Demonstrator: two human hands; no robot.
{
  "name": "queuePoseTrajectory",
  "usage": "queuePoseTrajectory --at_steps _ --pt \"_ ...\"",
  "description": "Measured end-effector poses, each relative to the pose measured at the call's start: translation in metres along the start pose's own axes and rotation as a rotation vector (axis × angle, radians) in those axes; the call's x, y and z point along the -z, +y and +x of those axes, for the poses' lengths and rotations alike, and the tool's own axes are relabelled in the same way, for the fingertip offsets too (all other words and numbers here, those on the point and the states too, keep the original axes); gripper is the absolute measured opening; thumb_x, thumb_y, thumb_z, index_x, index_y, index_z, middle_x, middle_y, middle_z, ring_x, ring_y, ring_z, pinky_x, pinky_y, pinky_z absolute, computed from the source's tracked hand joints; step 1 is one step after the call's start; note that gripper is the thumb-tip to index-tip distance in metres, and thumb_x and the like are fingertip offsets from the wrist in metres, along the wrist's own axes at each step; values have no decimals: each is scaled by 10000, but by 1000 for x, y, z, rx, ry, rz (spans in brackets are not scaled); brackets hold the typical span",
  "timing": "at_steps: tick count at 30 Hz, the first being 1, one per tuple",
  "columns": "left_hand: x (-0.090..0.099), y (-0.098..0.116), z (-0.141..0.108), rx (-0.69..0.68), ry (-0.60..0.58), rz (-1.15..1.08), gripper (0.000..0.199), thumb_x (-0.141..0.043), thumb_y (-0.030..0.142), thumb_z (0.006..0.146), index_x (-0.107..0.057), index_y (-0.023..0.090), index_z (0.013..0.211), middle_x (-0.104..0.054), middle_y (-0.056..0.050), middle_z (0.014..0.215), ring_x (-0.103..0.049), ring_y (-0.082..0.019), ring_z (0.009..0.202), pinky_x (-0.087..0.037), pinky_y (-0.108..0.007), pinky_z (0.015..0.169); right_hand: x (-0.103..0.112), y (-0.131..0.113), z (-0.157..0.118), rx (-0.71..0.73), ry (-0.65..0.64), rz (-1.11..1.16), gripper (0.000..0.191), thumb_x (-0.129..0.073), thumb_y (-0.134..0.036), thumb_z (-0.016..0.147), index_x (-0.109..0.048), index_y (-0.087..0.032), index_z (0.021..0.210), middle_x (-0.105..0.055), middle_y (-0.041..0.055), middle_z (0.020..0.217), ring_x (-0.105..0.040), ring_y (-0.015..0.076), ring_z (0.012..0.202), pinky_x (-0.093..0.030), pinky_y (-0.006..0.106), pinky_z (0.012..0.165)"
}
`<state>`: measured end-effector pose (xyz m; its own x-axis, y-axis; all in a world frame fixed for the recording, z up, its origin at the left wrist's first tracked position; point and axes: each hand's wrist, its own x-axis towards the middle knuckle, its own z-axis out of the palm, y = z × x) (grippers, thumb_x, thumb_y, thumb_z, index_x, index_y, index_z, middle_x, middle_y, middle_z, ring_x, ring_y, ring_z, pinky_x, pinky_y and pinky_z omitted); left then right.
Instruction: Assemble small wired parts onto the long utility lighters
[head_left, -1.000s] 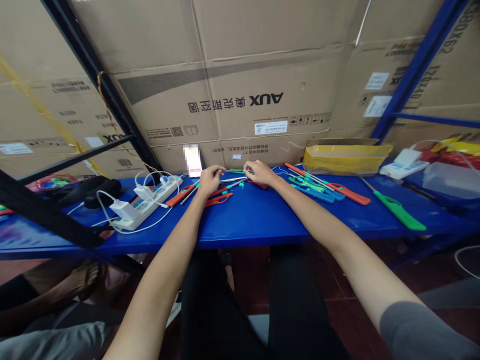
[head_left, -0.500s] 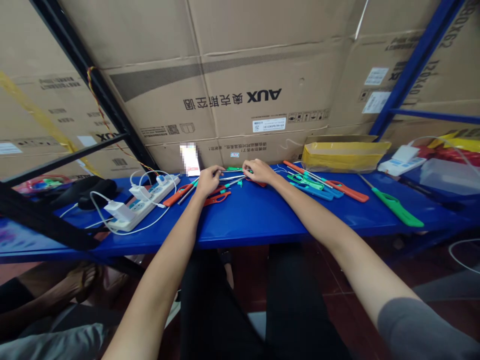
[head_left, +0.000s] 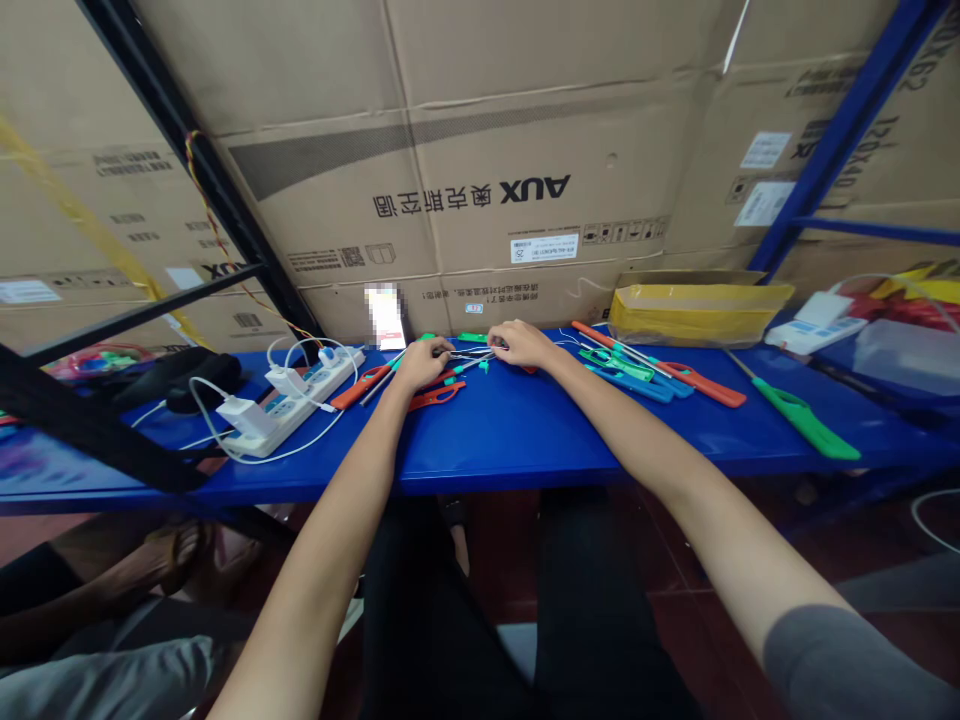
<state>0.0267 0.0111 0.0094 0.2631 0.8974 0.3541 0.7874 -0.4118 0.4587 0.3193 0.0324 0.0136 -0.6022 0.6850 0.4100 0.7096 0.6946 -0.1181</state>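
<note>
Blue paint covered the table (head_left: 510, 435), and lots of open room lay in front of the hands, right up to its front edge. Thin metal rods (head_left: 469, 356) ran between the left hand (head_left: 421, 362) and the right hand (head_left: 519, 345), just above the table. The fingers (head_left: 442, 347) of both hands were curled in close on the rods, but the hands hid the rod ends, so nobody could tell how tight the hold was. An orange lighter (head_left: 360, 388) lay just beside the left hand, and more lighters (head_left: 660, 378) lay off to the right. A white power strip (head_left: 289, 415) sat on the left. Cardboard boxes (head_left: 480, 190) stood along the back edge, and a white thing (head_left: 385, 318) there was too blurred to make out.
</note>
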Motion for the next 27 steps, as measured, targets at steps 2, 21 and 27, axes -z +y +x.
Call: queuePoseTrajectory --at_steps 2,21,27 --pt "1 0 -1 -6 0 9 309 -696 228 1002 -913 232 1222 -905 -89 1221 -833 -312 1086 -625 -394 1079 -1 1 0 3 -25 -3 233 -689 -182 1015 -834 -192 1197 -869 114 1149 -741 286 1032 -472 367 972" --pt "3 8 -2 -77 79 -58 308 -625 225 969 -910 208 1085 -905 -75 1048 -803 -280 987 -622 -363 992 -7 -28 3 94 -36 -1 238 -636 -261 1098 -857 -184 1141 -826 124 1082 -674 289 1033 -445 403 1005" --pt "5 8 -3 -50 82 -39 301 -633 222 953 -914 211 1063 -900 -73 1014 -797 -274 939 -617 -350 953 -12 -58 4 186 -20 -46 208 -702 -298 1093 -805 -183 1232 -776 148 1263 -597 320 1157 -389 425 1047"
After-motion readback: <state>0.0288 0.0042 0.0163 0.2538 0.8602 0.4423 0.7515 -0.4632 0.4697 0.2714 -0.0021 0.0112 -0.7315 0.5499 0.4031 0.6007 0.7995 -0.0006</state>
